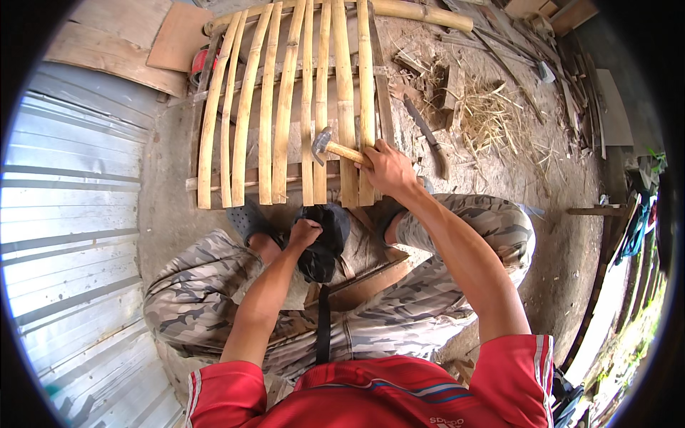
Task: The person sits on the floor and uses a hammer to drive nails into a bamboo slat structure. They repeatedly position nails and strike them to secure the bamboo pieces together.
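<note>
Bamboo slats (289, 93) likely wanted a steady hammer (341, 150): right fingers (372, 155) grasped it above them; left fingers (308, 230) (clenched, contents unseen) were at the bag (319, 262) beside them.

I can't see whether the curled left hand (307, 232) holds anything by the black bag (323, 258), and the right hand (390, 168) covers the end of the hammer handle (347, 153). Several bamboo slats (288, 78) run off the top edge; a red container (198, 64), upper left, is partly hidden; the red shirt (385, 392) is cut off below.
</note>
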A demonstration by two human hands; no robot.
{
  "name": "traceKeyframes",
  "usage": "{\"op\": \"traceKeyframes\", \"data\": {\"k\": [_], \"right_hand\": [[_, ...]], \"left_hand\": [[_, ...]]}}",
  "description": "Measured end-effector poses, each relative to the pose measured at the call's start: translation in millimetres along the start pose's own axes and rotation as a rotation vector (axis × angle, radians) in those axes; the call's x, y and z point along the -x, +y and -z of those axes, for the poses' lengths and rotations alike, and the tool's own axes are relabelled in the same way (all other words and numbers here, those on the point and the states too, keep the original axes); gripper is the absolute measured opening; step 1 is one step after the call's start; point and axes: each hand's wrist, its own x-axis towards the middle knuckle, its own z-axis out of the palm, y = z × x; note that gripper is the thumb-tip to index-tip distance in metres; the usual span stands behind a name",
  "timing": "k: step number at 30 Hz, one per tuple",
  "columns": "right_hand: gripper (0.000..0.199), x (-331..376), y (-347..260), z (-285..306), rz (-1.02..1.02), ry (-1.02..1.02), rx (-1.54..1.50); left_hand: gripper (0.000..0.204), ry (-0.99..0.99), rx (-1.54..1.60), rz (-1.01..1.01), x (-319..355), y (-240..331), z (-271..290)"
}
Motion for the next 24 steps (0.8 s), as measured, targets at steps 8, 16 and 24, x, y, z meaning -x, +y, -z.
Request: {"op": "traceKeyframes", "data": {"k": [8,16,24], "right_hand": [[0.033,-6,-12,15,-0.078,-0.111,-0.079],[0.036,-5,-6,14,-0.142,-0.036,-0.140],[0.044,2,-28,30,-0.177,-0.112,-0.162]], "left_hand": [[0.017,-0.132,-0.206,-0.079,21,15,34],[0.018,-0.209,-0.229,-0.414,127,129,128],[0.021,0.354,0.429,-0.322,105,145,176]]}}
